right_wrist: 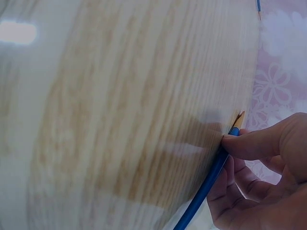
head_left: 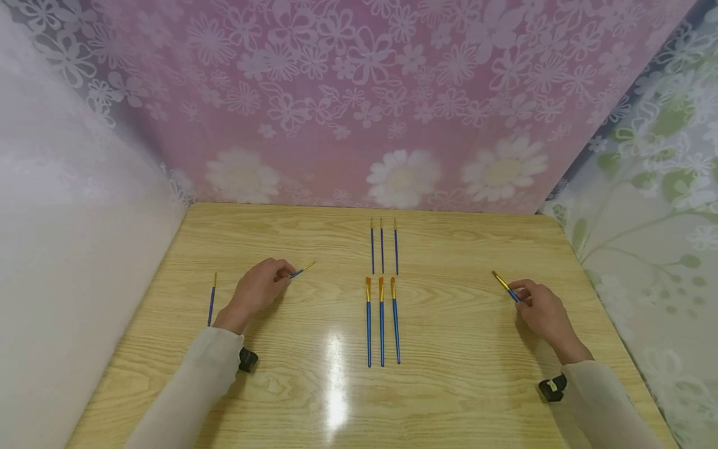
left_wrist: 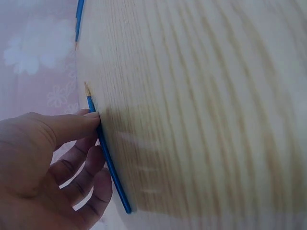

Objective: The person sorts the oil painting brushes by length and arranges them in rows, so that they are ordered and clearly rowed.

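On the left side of the table, my left hand (head_left: 260,288) pinches a thin blue paintbrush (left_wrist: 109,160) between thumb and fingers, its fine tip pointing right and away in the head view. Over at the right, my right hand (head_left: 544,312) grips a thicker blue paintbrush (right_wrist: 204,189) just below its gold ferrule, the bristles pointing up and left. Between the hands lie two rows of brushes: three thin paintbrushes (head_left: 382,249) at the back and three thicker flat paintbrushes (head_left: 382,324) in front. One more thin paintbrush (head_left: 212,299) lies left of my left wrist, its lower end hidden by the arm.
The wood-grain table (head_left: 449,386) reaches back to a pink flowered cloth (head_left: 336,112). White cloth (head_left: 73,206) hangs along the left side and a leaf-patterned cloth (head_left: 667,249) along the right. Black wrist cameras sit under both sleeves.
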Demonstrator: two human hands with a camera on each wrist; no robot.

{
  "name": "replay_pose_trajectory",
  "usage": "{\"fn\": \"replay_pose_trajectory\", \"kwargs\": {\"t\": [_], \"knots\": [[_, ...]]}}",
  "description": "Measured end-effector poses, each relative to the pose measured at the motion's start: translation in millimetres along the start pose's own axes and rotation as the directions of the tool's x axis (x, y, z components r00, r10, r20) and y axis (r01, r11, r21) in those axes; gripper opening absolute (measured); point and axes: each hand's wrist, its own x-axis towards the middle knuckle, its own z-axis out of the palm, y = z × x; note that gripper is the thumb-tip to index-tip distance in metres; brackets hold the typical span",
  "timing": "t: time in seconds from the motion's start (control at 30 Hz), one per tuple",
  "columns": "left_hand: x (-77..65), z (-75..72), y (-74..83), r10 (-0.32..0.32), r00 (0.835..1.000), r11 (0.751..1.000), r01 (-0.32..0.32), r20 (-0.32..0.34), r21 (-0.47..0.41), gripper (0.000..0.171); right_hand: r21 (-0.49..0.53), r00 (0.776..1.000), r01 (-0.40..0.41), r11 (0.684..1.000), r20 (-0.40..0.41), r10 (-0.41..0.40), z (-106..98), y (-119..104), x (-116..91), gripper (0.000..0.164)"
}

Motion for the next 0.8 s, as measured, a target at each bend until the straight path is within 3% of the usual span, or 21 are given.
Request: {"fn": "replay_pose_trajectory", "kwargs": {"t": [0.4, 0.8], "knots": [[1.9, -3.4, 0.7, 0.049, 0.998, 0.996, -0.052, 0.041, 0.073, 0.021, 0.007, 1.0, 0.008, 1.0, 0.007, -0.008, -0.3, 0.4, 0.3, 0.039], [14.0, -6.0, 13.4, 0.095, 0.995, 0.993, -0.096, 0.013, 0.066, 0.02, -0.003, 1.0, 0.025, 1.0, -0.002, -0.025, -0.6, 2.9, 0.0, 0.039]]}}
